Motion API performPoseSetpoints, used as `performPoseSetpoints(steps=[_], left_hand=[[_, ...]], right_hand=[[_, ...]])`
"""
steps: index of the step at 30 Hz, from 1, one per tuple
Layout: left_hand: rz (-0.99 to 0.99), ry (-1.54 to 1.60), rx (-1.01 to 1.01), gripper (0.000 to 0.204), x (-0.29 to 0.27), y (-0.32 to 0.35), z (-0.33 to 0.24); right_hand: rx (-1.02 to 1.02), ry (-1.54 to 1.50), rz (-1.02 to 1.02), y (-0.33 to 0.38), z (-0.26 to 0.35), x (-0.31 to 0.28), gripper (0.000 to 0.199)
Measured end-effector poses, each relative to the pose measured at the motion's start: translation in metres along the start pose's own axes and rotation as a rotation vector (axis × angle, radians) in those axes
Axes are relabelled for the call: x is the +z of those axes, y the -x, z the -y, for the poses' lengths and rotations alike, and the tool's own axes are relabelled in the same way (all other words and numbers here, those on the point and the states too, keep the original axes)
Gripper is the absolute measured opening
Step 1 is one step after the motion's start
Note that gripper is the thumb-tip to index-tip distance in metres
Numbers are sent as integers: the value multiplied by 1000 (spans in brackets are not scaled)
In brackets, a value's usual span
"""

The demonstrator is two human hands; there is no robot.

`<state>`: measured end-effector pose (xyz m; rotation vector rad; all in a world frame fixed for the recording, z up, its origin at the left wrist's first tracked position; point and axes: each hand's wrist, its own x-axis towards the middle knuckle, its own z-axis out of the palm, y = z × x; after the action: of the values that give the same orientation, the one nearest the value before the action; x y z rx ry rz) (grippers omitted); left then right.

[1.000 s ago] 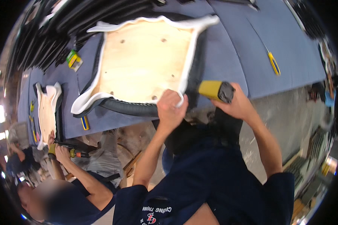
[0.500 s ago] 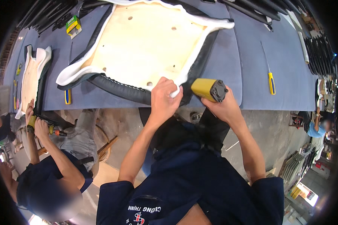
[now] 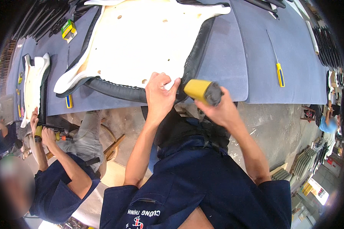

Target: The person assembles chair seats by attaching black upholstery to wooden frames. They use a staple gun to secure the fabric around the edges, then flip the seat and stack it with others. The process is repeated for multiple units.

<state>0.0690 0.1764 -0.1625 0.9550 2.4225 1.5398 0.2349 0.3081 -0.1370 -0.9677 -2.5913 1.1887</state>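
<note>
A chair seat panel lies underside up, its pale wooden board (image 3: pixel 141 42) wrapped at the edges by a black cover (image 3: pixel 114 89) with white lining (image 3: pixel 80 76). At the near right corner my left hand (image 3: pixel 160 95) pinches the folded white lining between thumb and fingers. My right hand (image 3: pixel 221 110) grips a yellow and black staple gun (image 3: pixel 198 91), slightly blurred, beside that same corner. The gun's nose points toward the black cover; whether it touches is hidden.
The panel rests on a blue-grey covered table (image 3: pixel 225 68). A yellow-handled screwdriver (image 3: pixel 280 74) lies right, another (image 3: pixel 68 101) left, near a green-yellow box (image 3: pixel 68 31). At left, a co-worker's hands (image 3: pixel 46 133) work with a tool by another seat panel (image 3: pixel 32 84).
The whole view has shifted a little. My right hand has tilted the staple gun slightly, while my left hand keeps its pinch at the corner.
</note>
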Motion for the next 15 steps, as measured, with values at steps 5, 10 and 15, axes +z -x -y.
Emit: performPoseSetpoints(steps=[5, 10, 15], left_hand=[[-13, -37, -33, 32, 3, -2, -1], [-65, -89, -8, 33, 9, -3, 5], [-83, -30, 0, 28, -4, -7, -6]], right_hand=[[143, -88, 55, 0, -3, 10, 52], [18, 200, 11, 12, 16, 5, 40], [111, -394, 89, 7, -14, -30, 64]])
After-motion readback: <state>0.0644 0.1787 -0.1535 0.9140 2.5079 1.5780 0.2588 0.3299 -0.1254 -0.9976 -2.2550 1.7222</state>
